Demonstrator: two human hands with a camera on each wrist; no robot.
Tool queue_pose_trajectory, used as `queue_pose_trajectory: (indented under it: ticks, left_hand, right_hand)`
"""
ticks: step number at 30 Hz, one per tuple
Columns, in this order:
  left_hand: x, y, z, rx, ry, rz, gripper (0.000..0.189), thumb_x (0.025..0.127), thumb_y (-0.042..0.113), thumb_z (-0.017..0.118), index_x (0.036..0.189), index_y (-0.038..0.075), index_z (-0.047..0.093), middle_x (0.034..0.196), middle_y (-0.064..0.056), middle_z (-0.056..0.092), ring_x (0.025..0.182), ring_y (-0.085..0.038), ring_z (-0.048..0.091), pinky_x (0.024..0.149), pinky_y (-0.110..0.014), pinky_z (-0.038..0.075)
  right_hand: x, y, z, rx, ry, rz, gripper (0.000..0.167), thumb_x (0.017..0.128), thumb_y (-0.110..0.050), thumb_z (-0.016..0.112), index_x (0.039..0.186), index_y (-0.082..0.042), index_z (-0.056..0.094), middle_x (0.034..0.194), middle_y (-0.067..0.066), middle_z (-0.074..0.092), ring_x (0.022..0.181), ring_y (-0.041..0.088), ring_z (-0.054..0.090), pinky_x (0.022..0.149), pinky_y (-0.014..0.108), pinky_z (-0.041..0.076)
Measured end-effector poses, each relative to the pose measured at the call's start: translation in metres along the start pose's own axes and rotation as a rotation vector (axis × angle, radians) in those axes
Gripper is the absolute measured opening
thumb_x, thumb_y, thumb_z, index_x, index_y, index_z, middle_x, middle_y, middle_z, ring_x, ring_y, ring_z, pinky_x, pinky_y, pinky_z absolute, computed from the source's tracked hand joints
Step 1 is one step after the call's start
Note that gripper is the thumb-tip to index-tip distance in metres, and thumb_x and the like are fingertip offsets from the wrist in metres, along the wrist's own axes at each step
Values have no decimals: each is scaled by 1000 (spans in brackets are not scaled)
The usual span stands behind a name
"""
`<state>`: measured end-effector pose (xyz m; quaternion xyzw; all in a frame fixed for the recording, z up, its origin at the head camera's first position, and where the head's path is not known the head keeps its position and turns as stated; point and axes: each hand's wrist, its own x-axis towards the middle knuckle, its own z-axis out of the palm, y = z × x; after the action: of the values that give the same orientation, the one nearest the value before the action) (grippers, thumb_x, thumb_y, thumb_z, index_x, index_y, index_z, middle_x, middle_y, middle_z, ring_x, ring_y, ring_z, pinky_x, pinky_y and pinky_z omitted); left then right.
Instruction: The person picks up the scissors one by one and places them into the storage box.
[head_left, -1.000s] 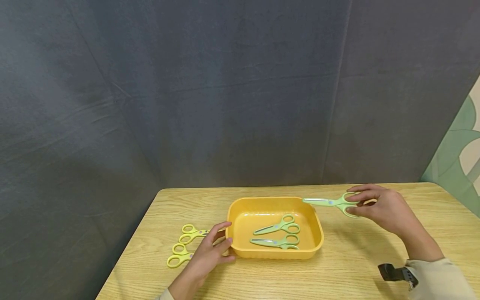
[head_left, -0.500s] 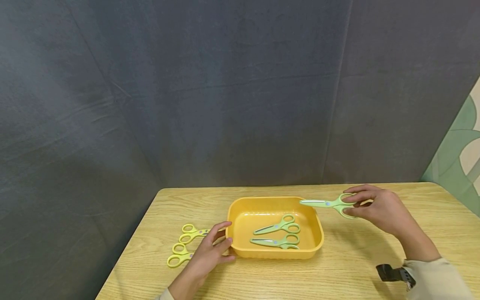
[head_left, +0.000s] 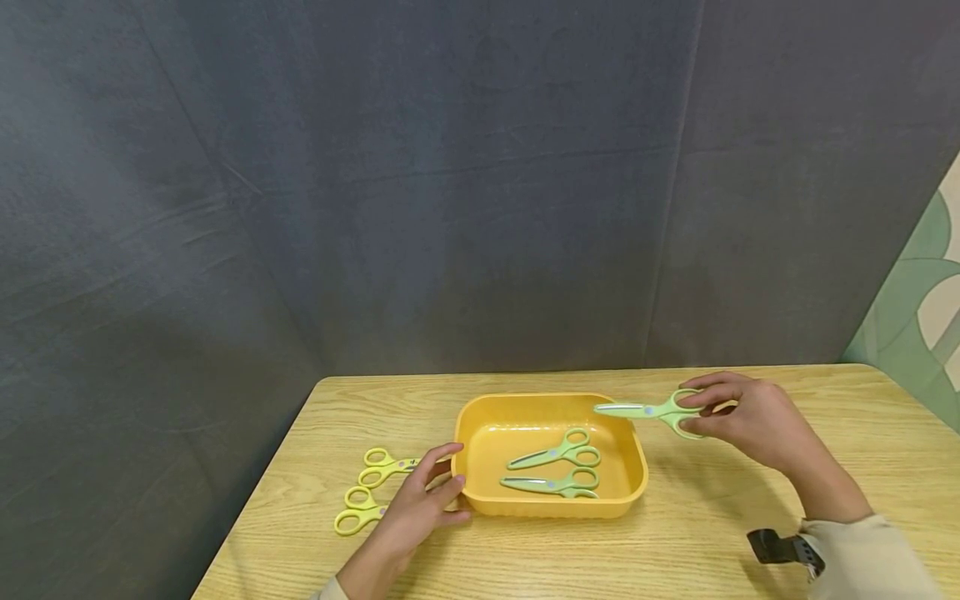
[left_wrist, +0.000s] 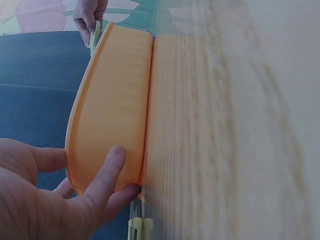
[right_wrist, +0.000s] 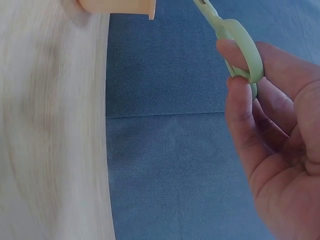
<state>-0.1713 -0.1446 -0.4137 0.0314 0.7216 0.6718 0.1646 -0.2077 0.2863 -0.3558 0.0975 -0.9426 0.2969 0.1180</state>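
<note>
In the head view, my right hand [head_left: 750,417] pinches light green scissors [head_left: 648,411] by their finger loops, blades pointing left over the right rim of a yellow tray [head_left: 551,507]. The right wrist view shows thumb and fingers closing on the green loops [right_wrist: 245,50]. Inside the tray lie two more pairs of light green scissors, the upper pair [head_left: 555,452] and the lower pair [head_left: 551,485]. My left hand [head_left: 420,504] touches the tray's left end with spread fingers. In the left wrist view, those fingers [left_wrist: 107,172] rest against the tray's outer wall [left_wrist: 112,100].
Two pairs of yellow scissors, a farther one [head_left: 382,468] and a nearer one [head_left: 360,512], lie left of the tray, partly hidden by my left hand. A dark grey curtain [head_left: 480,208] hangs behind the wooden table [head_left: 712,533].
My right hand has moved slightly left and down with the green scissors, bringing the blades farther over the tray. My left hand and the tray have stayed in place.
</note>
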Motion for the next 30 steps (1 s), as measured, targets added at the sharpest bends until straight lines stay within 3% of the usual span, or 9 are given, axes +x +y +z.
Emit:
queue_pose_trajectory:
  ticks: [18,30]
  left_hand:
    - [1,-1,0,-1,8,-4,52,102,19,57,151,15,37,155,-29,27,121,-28,59,87,-38,62]
    - [0,-1,1,4,17,-13,53,102,20,57,151,16,37,156,-29,26,128,-35,55,87,-39,62]
  right_hand:
    - [2,-4,6,32,7,-18,24,73,-32,89,94,-23,81,114,5,73,79,-9,60,64,17,54]
    - [3,-9,10,55,-43,-17,22,75,-32,88,94,-23,80,114,5,74,79,-7,60,64,18,55]
